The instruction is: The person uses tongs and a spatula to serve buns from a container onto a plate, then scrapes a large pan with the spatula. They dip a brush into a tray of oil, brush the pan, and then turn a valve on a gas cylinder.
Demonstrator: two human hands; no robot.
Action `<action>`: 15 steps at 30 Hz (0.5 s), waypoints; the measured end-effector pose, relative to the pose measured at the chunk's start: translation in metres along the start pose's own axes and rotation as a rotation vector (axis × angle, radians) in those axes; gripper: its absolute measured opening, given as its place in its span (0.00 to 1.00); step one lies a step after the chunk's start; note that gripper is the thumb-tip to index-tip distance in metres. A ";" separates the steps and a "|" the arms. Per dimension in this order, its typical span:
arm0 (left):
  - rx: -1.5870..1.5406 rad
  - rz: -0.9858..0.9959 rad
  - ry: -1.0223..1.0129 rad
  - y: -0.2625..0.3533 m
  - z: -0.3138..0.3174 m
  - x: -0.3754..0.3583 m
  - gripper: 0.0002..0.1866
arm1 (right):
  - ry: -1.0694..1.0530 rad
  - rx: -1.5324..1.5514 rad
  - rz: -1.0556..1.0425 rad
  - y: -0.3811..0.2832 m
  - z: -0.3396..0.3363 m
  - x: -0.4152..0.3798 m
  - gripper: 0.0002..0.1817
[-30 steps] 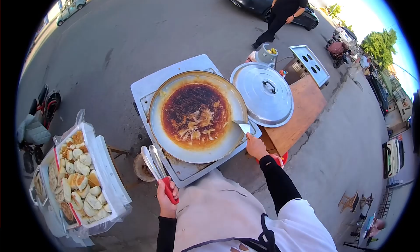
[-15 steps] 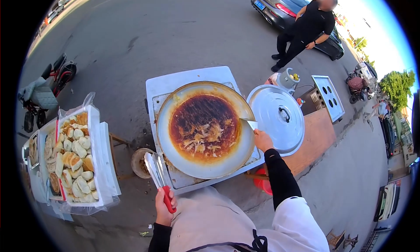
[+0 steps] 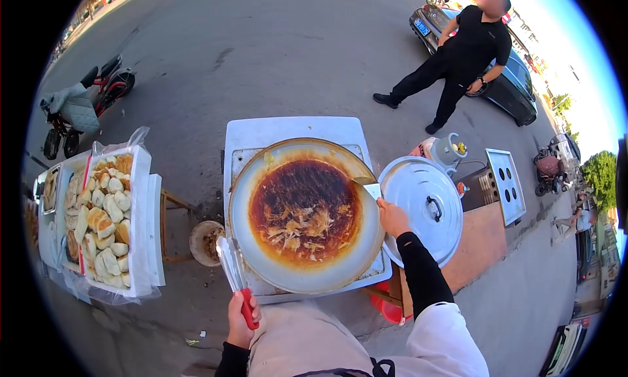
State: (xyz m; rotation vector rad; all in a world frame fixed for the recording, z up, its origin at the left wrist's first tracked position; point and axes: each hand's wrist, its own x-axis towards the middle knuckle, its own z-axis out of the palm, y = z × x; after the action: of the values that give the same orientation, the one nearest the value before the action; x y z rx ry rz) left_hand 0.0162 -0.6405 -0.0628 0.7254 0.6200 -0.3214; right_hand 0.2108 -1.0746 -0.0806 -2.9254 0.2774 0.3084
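My left hand [image 3: 243, 319] is closed around the red handle of metal tongs [image 3: 232, 266], which point up past the pan's lower left rim. My right hand [image 3: 393, 218] grips a metal scraper [image 3: 372, 190]; its handle is hidden in my fist, and its blade lies at the right inner side of the wide pan [image 3: 261, 272]. Dark brown, burnt-looking residue covers the pan's middle, and pale flaky scraps [image 3: 304, 228] lie in its lower half. Beneath the pan is a white stove top [image 3: 294, 125].
A large metal lid [image 3: 405, 181] with a black handle lies right of the pan on a wooden board [image 3: 481, 236]. To the left stands a white box of bread pieces [image 3: 108, 213]. A bucket [image 3: 207, 243] sits between. Beyond the stove stands a person in black [image 3: 481, 43].
My view has shifted, so the stove and pan appear lower. The person in black appears nearer and has a foot stretched out to the left. Both hands keep their tools.
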 end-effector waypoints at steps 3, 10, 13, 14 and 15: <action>-0.003 0.011 0.024 -0.003 0.005 0.001 0.21 | -0.041 -0.021 -0.026 0.000 -0.003 0.017 0.20; -0.067 0.053 0.086 -0.018 0.007 0.000 0.21 | -0.041 -0.082 -0.223 -0.003 -0.019 0.069 0.20; -0.098 0.087 0.118 -0.025 0.007 -0.006 0.21 | -0.036 -0.096 -0.339 -0.019 -0.026 0.095 0.19; -0.105 0.100 0.143 -0.026 0.006 -0.010 0.21 | -0.037 -0.095 -0.352 -0.026 -0.026 0.103 0.19; -0.113 0.109 0.149 -0.028 0.005 -0.014 0.21 | -0.037 -0.108 -0.382 -0.033 -0.027 0.111 0.19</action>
State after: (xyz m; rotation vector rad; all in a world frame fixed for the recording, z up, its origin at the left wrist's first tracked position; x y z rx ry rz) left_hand -0.0057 -0.6630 -0.0661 0.6757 0.7308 -0.1306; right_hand 0.3292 -1.0665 -0.0741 -2.9876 -0.3111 0.3252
